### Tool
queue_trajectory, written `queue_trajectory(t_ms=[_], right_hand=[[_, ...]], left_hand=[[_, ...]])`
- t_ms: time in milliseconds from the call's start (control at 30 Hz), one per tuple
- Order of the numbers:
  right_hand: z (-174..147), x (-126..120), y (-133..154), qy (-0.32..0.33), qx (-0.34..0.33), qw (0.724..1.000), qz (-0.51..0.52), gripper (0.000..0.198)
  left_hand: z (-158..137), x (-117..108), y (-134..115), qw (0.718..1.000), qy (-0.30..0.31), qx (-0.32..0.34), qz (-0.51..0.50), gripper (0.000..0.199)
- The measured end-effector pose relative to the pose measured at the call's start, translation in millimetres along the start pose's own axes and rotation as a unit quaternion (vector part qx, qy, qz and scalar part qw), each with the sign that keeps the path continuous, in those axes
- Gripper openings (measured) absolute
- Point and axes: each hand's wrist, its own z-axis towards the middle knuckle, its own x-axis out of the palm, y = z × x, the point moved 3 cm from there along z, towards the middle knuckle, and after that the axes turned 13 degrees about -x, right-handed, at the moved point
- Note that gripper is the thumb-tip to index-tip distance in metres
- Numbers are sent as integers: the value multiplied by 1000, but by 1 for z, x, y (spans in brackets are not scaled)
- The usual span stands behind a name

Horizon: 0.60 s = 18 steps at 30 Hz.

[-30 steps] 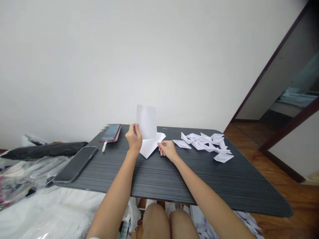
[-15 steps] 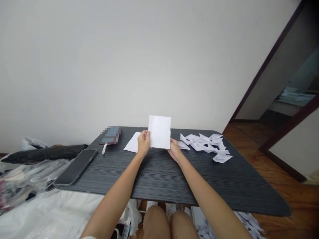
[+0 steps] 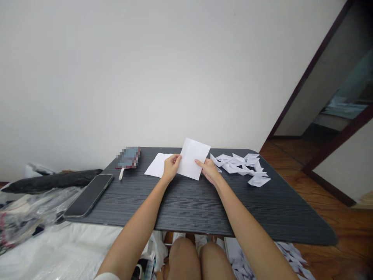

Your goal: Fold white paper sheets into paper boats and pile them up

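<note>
A white sheet of paper [image 3: 192,155] is held up over the table, turned at a slant. My left hand [image 3: 171,166] pinches its left edge between thumb and fingers. On the right side, my right hand [image 3: 208,168] grips it with the thumb across the front and the fingers behind. White paper [image 3: 155,165] lies flat on the table just left of my left hand. Several folded white paper pieces [image 3: 240,165] lie in a loose pile to the right of my right hand.
A phone [image 3: 89,196] rests at the left edge of the dark table [image 3: 192,210]. Behind it is a blurred-out item [image 3: 129,157] with a white strap. Plastic-wrapped things [image 3: 37,210] are heaped left of the table. More folded papers [image 3: 294,258] are below it at right.
The sheet has turned clockwise and shifted slightly right. My right hand has moved up and its thumb now lies on the sheet's front. My left hand still holds the left edge.
</note>
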Motion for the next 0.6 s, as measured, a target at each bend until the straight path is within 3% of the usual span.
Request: queue_trajectory(t_ms=[200, 367, 500, 600], right_hand=[[2, -5, 5, 28, -35, 999, 5, 29], [5, -11, 9, 32, -79, 995, -57, 32], [7, -16, 12, 15, -150, 978, -144, 27], [7, -14, 15, 33, -192, 961, -195, 27]], left_hand=[[1, 0, 5, 995, 40, -64, -59, 29], [-4, 9, 0, 954, 169, -164, -184, 50], [-9, 12, -8, 925, 217, -185, -250, 52], [-10, 14, -8, 926, 222, -180, -246, 52]])
